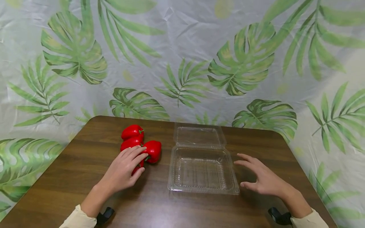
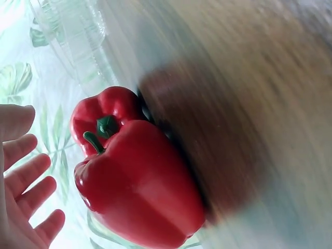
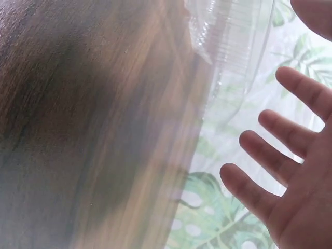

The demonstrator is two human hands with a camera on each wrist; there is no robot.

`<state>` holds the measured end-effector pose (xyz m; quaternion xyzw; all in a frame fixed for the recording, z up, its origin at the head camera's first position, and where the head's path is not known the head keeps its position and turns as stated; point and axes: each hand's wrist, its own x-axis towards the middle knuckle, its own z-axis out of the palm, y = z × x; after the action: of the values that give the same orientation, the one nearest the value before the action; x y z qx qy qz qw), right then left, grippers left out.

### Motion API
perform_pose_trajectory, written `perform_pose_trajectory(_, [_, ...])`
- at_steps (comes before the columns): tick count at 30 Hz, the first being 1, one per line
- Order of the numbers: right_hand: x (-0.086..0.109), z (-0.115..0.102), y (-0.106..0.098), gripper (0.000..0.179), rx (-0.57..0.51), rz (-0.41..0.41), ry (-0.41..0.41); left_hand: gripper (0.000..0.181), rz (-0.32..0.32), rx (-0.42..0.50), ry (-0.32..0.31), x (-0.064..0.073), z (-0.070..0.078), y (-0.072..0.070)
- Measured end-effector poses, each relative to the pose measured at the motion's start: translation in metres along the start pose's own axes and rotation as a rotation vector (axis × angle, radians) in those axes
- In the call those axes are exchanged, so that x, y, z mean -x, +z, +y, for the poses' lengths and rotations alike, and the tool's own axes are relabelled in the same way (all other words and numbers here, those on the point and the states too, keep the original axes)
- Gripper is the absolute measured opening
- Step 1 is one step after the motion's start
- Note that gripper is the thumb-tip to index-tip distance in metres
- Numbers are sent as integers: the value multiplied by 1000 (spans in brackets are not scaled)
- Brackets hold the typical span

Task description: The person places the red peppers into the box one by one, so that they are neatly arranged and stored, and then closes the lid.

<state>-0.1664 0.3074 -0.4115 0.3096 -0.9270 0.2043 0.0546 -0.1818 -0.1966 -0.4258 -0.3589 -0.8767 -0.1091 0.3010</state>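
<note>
Several red bell peppers [image 1: 153,151] with green stems sit in a cluster on the left half of the table. Over the nearest ones hovers my left hand [image 1: 124,169], fingers spread and relaxed, hiding part of a pepper beneath it. The left wrist view has two peppers [image 2: 140,181] close up, with the fingers apart from them. A clear plastic clamshell box [image 1: 203,171] stands at the centre, its lid [image 1: 199,136] folded back; nothing lies in it. Just right of the box, my right hand [image 1: 260,175] is held with loosely extended fingers and holds nothing.
The dark wooden table [image 1: 154,205] has rounded far corners. Directly behind it hangs a pale curtain [image 1: 182,38] with green leaf prints. A dark strap [image 1: 105,216] is on the left wrist and another [image 1: 279,217] on the right.
</note>
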Motion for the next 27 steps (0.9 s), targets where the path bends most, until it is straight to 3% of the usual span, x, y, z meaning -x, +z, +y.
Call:
perform_pose_trajectory(6, [-4,-1,2,66,-20,-17,-3,45,32,73,-26,1,2,1])
perform_pose_trajectory(13, [-7,-1,8,73,-16,-32,-20,49,65,106,-3,-1,5,4])
perform_pose_trajectory(20, [-10,-2,13,73,-42,-53,-35,45,16,195,-110,2,6,2])
perform_pose_trajectory(27, [-13,-2,17,74,-62,-80,-27,43,-15,214,-146,3,6,2])
